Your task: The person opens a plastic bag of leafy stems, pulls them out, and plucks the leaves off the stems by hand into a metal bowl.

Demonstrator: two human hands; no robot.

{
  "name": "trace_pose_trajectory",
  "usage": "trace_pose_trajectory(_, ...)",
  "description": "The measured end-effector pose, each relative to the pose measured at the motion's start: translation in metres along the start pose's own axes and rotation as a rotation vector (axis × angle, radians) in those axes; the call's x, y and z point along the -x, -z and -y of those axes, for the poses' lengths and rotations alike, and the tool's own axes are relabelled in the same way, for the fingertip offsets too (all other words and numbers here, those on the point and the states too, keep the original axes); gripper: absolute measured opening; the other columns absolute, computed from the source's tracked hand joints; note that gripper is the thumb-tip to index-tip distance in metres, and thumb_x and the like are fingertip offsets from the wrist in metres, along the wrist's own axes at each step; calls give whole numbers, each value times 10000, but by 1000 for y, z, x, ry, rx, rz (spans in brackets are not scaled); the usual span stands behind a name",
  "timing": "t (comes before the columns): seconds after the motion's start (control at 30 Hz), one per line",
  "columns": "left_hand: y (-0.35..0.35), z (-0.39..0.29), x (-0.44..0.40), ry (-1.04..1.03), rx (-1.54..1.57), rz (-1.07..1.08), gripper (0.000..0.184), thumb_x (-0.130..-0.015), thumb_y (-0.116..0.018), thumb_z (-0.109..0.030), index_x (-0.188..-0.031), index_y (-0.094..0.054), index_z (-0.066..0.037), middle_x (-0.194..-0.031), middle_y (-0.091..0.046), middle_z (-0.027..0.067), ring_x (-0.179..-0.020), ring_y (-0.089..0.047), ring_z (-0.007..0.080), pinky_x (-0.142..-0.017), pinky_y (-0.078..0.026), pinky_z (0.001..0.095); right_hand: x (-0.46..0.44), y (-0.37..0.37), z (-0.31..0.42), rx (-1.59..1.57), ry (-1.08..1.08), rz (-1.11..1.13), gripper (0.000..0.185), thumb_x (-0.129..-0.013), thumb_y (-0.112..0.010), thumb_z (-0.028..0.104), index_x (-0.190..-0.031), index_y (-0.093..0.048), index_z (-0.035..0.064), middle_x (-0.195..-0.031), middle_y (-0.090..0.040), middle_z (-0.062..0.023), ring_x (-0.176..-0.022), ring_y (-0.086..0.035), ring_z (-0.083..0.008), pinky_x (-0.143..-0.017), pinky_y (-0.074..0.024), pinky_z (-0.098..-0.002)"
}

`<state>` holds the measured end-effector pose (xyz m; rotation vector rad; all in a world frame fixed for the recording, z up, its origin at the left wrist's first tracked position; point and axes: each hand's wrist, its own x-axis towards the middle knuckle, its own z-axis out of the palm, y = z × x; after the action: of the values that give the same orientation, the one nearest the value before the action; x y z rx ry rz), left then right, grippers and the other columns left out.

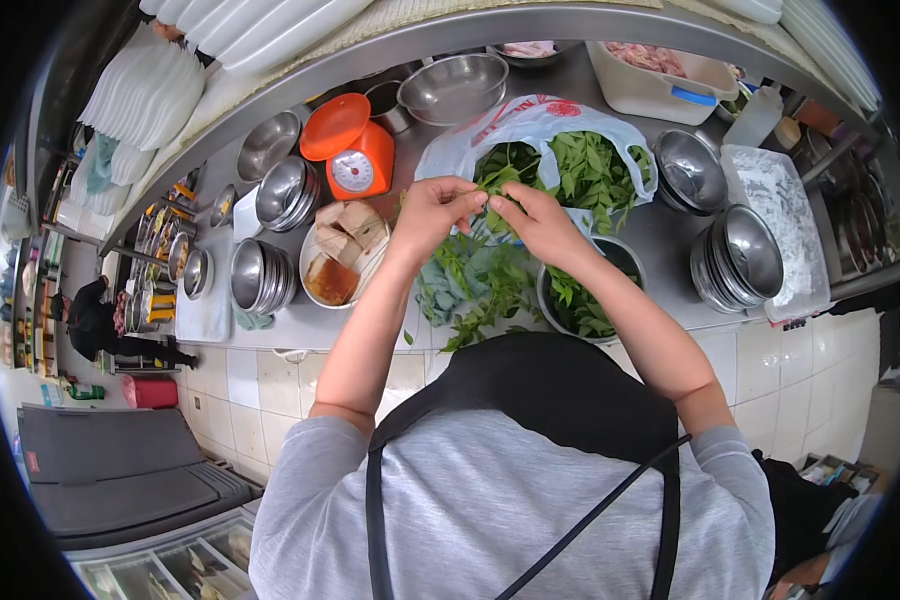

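Grip of both hands (484, 212) — leafy sprig (495, 185), seemingly — beside the bag (450, 150).

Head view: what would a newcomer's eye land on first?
Probably the bright orange scale, left of centre near the back of the steel counter. Next, the pale plastic bag at centre, open and stuffed with green leaves. Then, in front of it, the left hand and right hand, fingertips close together at a green sprig.

Heather-grey short-sleeved shirt (530, 500) under a black apron (530, 400) with thin straps.
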<state>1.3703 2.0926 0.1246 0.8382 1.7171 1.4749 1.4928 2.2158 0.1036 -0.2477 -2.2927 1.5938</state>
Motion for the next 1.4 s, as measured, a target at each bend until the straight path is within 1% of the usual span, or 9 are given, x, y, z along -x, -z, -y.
trace_pose_trajectory(0.2,-1,4,-3,-89,-45,-57,129,-804,-608,-124,-822,-598,3,-662,-554,6,-536,-474,62,-491,-377,192,2,0,-6,25,27,3,248,-876,-458,219,-805,-475,-18,-716,-492,-197,-652,-477,-309,-626,-385,-368)
trace_pose_trajectory(0.27,11,4,-8,-119,12,-126,110,-793,-594,-84,-825,-606,20,-638,-555,8,-508,-454,59,-463,-357,192,13,4,-11,-38,10,70,257,-916,-433,242,-780,-438,23,-586,-386,-35,-502,-386,-105,-481,-345,-263)
trace_pose_trajectory(0.37,33,6,-12,-112,65,-140,97,-801,-589,-88,-809,-601,9,-647,-550,11,-500,-456,68,-478,-363,190,34,14,-16,-79,-60,98,248,-923,-420,249,-797,-439,36,-576,-371,-1,-478,-378,-84,-457,-334,-248)
trace_pose_trajectory(0.47,44,7,-9,-99,109,-123,99,-813,-585,-96,-792,-595,0,-665,-549,17,-526,-473,75,-485,-375,192,45,26,-20,-66,-265,91,234,-906,-427,234,-876,-460,4,-689,-530,-106,-540,-525,-182,-527,-417,-298)
trace_pose_trajectory(0.67,32,-12,0,-8,254,27,126,-811,-595,-115,-789,-589,9,-676,-558,19,-588,-491,78,-507,-401,214,10,11,-42,-356,-72,-179,221,-925,-416,234,-838,-456,34,-717,-560,-64,-567,-528,-105,-514,-406,-218)
trace_pose_trajectory(0.87,53,-31,12,-126,370,-35,120,-818,-584,-114,-801,-589,5,-676,-552,19,-581,-487,77,-510,-402,216,11,14,-54,-311,-282,-49,195,-907,-443,205,-846,-467,22,-629,-501,-38,-496,-471,-106,-476,-384,-233)
trace_pose_trajectory(1.2,-3,-5,-1,10,225,86,127,-824,-574,-119,-829,-592,6,-706,-556,12,-613,-488,66,-508,-387,201,-13,-16,-31,-327,80,-143,205,-896,-449,210,-906,-508,14,-748,-514,-49,-694,-481,-139,-644,-410,-286)
trace_pose_trajectory(1.3,-3,4,-8,-31,131,50,122,-825,-574,-121,-817,-590,0,-670,-534,1,-567,-465,55,-485,-368,192,-8,-25,-21,-495,-125,-177,248,-911,-424,247,-912,-516,16,-762,-509,-32,-690,-464,-124,-647,-406,-277)
trace_pose_trajectory(1.4,-3,8,-10,-38,39,-8,123,-830,-566,-126,-808,-589,-7,-648,-519,-8,-534,-445,49,-470,-353,185,-10,-30,-29,-610,-151,-115,261,-936,-390,288,-833,-448,56,-661,-423,7,-544,-403,-87,-507,-359,-225)
